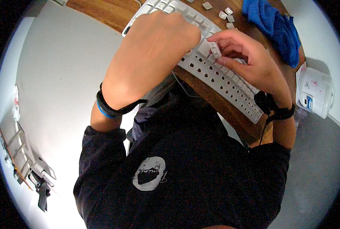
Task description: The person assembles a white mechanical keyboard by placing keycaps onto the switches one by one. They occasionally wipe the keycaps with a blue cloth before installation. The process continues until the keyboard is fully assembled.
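Observation:
A white keyboard (233, 91) lies slantwise along the wooden table's edge. Its near rows show bare dark sockets, while white keycaps still sit on the far rows. My right hand (250, 57) is over the middle of the board, pinching a long white keycap (215, 49) between thumb and fingers. The keycap is tilted up, just above the board. My left hand (158, 45) is curled into a fist over the keyboard's left part, back of the hand upward. Its fingertips are hidden beneath it, so anything they hold cannot be made out.
Several loose keycaps (230, 18) lie on the wooden table (215, 5) beyond the keyboard. A crumpled blue cloth (271, 28) lies at the table's far right. Beside the table is a white bin-like container (315, 89). A dark cable (264, 129) hangs by my right wrist.

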The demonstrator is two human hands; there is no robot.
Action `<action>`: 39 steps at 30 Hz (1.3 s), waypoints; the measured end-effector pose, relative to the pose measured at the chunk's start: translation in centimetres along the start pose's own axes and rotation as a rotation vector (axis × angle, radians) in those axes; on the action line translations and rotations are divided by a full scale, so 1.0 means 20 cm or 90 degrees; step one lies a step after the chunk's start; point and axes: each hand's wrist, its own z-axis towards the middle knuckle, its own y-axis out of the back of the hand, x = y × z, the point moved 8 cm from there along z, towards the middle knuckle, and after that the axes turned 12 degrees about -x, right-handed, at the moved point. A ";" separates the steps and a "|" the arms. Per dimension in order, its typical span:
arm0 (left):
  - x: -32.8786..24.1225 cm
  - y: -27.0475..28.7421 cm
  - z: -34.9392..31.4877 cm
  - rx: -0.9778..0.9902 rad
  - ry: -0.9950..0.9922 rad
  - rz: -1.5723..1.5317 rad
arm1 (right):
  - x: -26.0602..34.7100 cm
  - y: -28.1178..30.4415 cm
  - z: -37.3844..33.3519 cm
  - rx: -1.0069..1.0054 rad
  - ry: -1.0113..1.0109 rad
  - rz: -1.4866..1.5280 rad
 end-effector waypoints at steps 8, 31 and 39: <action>0.00 0.00 -0.01 -0.015 -0.005 -0.002 | 0.04 -0.02 -0.01 -0.001 -0.008 -0.014; 0.00 0.02 -0.01 -0.042 -0.011 0.008 | 0.24 -0.15 -0.02 -0.076 0.179 -0.307; 0.01 0.01 -0.01 0.006 0.010 0.009 | 0.24 -0.18 -0.04 -0.097 0.160 -0.301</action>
